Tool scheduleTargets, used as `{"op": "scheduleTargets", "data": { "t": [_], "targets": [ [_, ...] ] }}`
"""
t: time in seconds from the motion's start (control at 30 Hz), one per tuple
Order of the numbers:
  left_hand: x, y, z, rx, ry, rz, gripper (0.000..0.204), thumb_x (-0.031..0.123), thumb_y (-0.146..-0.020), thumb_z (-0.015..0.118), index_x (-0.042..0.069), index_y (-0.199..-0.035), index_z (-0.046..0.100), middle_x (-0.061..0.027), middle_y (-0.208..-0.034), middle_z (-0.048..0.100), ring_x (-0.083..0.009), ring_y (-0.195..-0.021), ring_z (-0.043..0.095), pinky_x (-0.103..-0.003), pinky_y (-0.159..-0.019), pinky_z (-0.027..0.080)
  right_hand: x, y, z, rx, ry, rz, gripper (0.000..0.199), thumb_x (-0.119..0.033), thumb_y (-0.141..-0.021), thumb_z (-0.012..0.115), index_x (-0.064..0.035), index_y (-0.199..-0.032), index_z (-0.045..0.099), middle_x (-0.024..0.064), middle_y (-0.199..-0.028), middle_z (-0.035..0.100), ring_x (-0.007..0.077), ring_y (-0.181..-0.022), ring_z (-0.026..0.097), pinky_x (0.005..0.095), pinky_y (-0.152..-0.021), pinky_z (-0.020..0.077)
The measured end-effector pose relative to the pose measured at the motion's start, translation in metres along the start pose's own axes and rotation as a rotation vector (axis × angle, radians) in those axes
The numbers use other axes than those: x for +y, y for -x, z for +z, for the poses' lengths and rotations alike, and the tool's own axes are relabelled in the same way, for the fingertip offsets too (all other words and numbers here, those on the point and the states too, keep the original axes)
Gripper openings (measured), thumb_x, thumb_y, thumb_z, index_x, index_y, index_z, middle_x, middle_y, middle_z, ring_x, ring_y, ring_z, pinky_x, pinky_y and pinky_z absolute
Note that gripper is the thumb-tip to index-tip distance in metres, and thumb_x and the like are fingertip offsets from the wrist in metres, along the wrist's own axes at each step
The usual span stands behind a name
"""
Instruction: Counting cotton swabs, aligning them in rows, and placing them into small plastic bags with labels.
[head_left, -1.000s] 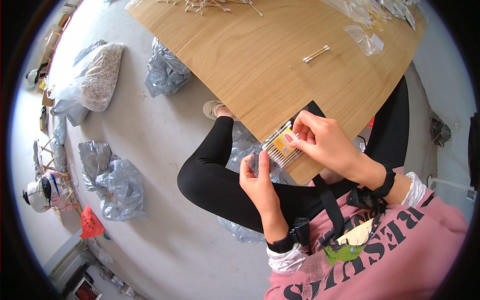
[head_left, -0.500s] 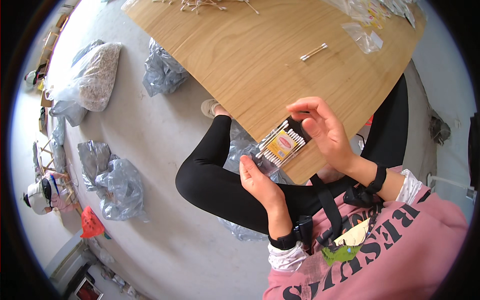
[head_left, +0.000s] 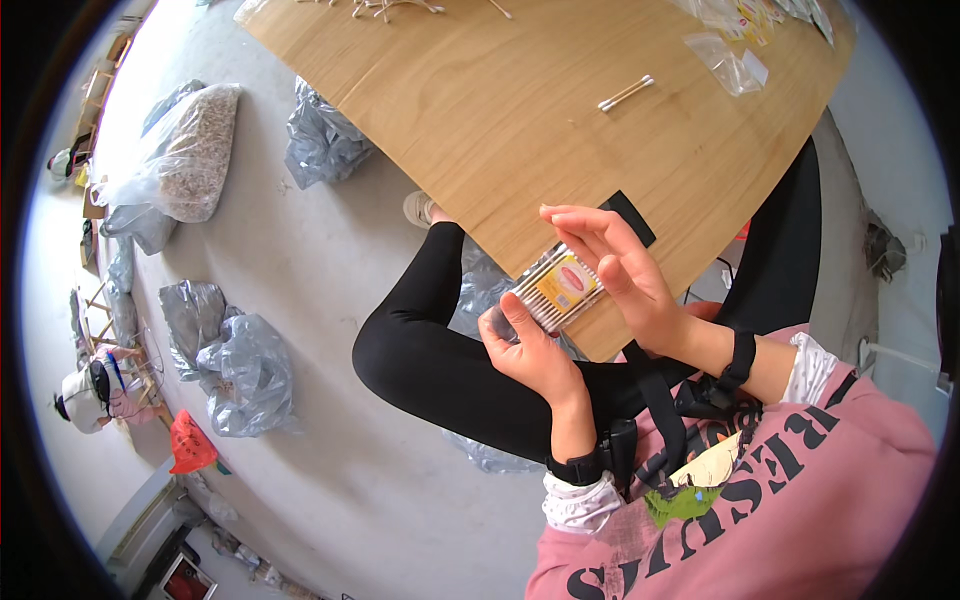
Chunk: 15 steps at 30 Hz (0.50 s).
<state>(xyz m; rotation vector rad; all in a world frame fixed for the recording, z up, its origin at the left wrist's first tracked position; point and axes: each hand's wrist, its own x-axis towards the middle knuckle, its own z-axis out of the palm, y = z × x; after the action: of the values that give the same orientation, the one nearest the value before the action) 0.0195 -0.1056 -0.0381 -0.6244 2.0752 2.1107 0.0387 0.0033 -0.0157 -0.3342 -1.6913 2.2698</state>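
Note:
A clear packet of cotton swabs point(head_left: 545, 293) with a yellow and red card inside is held in my left hand point(head_left: 540, 362) over the table's near corner. My left thumb and fingers pinch its lower end. My right hand point(head_left: 640, 287) is open at the packet's upper right side, fingers stretched out and thumb apart; whether it touches the packet I cannot tell. Just beyond the right fingers, a flat black rectangle point(head_left: 630, 217) lies on the wooden table point(head_left: 500, 120), partly hidden by the hand.
Two loose cotton swabs point(head_left: 627, 93) lie farther back, near an empty clear bag point(head_left: 722, 64). More swabs point(head_left: 395, 8) are at the far edge. Grey plastic bags point(head_left: 243, 375) and a large filled sack point(head_left: 200, 150) stand on the floor left. Another person point(head_left: 85, 395) is far left.
My left hand has come up over the packet's lower end. The right hand has shifted left, and the black rectangle, previously behind its fingers, now shows on the table.

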Motion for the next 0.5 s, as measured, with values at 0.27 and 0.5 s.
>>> {"op": "scheduleTargets", "data": {
  "t": [0.27,0.5],
  "targets": [
    [0.008,0.000,0.007,-0.007,0.020,0.007,0.026,0.026,-0.099,0.066,0.004,-0.087,0.058,0.0025,-0.076,0.058,-0.0032,-0.062,0.052,-0.019,-0.049,0.037,0.002,-0.002,-0.005,0.015,0.099,0.014,0.043,0.006,-0.096,0.050,-0.0005,-0.138,0.044,0.0154,-0.147,0.043,0.0227,-0.143,0.037,0.0366,-0.120,0.0268],
    [0.002,-0.004,-0.003,-0.012,0.158,-0.064,0.030,0.026,-0.100,0.065,0.004,-0.082,0.055,0.0032,-0.072,0.056,-0.0022,-0.061,0.049,-0.018,-0.050,0.037,0.001,-0.003,-0.007,0.087,-0.023,0.023,0.039,-0.022,-0.106,0.048,0.0004,-0.137,0.045,0.0168,-0.147,0.044,0.0235,-0.142,0.040,0.0374,-0.119,0.0283]
  ]
}}
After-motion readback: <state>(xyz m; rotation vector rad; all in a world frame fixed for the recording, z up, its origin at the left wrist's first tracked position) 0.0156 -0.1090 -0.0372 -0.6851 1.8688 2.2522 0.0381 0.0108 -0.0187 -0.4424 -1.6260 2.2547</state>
